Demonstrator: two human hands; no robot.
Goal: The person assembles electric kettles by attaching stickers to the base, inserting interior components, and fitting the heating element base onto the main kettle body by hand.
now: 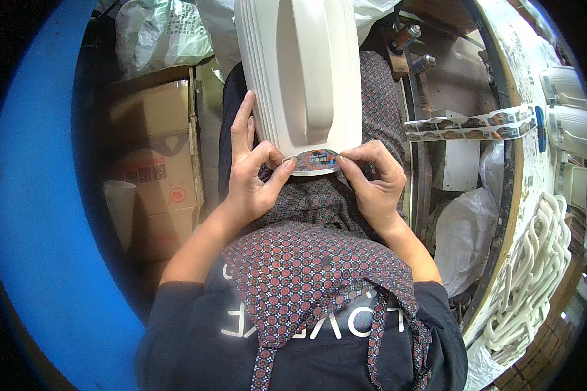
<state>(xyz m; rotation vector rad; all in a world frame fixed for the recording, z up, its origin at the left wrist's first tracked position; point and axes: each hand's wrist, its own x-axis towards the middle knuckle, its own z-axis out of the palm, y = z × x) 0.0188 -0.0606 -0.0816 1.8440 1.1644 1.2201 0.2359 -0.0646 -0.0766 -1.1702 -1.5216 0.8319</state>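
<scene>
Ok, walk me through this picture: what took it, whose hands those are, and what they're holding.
A wide fisheye camera on a person's head took it, looking down, so edges bend. The forearms rising from the bottom are that person's own. A white plastic part rests on their patterned lap. Both hands pinch a small sticker at its near edge: left hand, right hand. To the right, a strip of stickers hangs off a worn table, with white plastic hooks piled on it. Cardboard boxes stand to the left.
</scene>
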